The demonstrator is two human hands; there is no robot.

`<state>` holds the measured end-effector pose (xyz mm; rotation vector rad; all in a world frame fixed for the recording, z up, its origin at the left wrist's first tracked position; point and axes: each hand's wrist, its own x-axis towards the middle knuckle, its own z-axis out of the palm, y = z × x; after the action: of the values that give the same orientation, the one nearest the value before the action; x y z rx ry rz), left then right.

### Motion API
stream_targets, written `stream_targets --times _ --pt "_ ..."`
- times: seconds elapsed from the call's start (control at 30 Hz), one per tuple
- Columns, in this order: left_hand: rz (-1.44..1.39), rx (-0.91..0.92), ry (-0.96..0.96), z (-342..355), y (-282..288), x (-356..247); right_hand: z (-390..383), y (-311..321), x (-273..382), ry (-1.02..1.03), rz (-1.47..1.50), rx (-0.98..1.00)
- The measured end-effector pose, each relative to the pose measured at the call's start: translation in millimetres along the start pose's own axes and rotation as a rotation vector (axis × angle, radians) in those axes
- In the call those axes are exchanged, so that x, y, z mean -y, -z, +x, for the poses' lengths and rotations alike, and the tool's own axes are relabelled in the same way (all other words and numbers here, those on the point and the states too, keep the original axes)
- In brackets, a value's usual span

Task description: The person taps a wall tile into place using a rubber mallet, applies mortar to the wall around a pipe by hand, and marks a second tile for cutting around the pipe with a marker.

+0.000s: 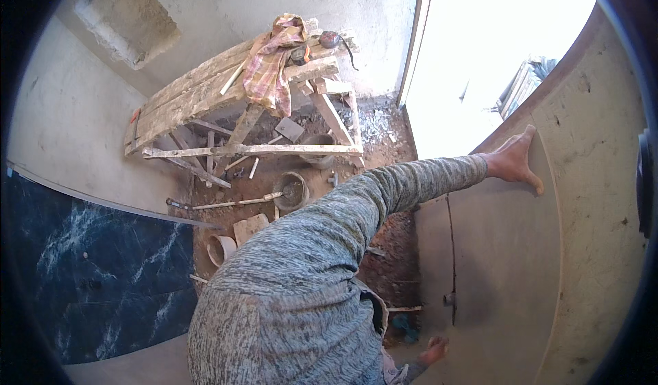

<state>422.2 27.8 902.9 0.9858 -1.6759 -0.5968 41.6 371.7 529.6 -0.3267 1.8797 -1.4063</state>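
A large grey slab (507, 248), tile-like, leans or lies against the plastered wall on the right. My left hand (515, 160) rests at its far upper edge, thumb and fingers spread, palm toward the slab. My left arm, in a grey knitted sleeve, stretches across the middle of the view. Low down, beside the slab's near part, my right hand (433, 351) has curled fingers; whatever may be in them cannot be made out. Between the hands a thin dark line (451, 248) runs down the slab, with a small dark fitting (449, 298) on it.
A rough plank trestle (205, 87) carries a checked cloth (274, 63) and a round red object (330, 39). Below are buckets (293, 191), sticks and rubble on the dirt floor. Blue marbled panels (103, 268) cover the left wall. A bright doorway (480, 56) opens beyond my left hand.
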Motion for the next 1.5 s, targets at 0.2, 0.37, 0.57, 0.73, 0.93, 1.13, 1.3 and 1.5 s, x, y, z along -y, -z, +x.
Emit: stream_targets --times 0.2,0.37,0.57,0.73,0.93,1.13,1.3,1.5 --pt "-0.004 -0.048 -0.037 2 5 -3 -7 -31 61 0.611 -0.934 0.018" --pt "0.012 0.018 -0.031 2 12 -1 -88 -81 213 0.877 -0.774 -0.067" --pt "0.081 0.044 0.079 15 -1 13 -134 -105 320 1.079 -0.677 -0.284" --pt "0.154 -0.175 -0.044 10 -7 9 -114 -103 363 1.675 -0.888 -0.391" --pt "0.148 -0.09 -0.019 14 -3 26 -98 -132 383 1.535 -1.26 -0.342" --pt "0.111 -0.04 -0.018 10 -3 30 -99 -157 401 1.169 -1.536 -0.396" --pt "0.112 -0.011 -0.004 2 10 38 -81 -159 397 1.194 -1.532 -0.436" --pt "0.19 -0.016 0.01 -20 58 92 -77 -160 399 1.139 -1.488 -0.439"
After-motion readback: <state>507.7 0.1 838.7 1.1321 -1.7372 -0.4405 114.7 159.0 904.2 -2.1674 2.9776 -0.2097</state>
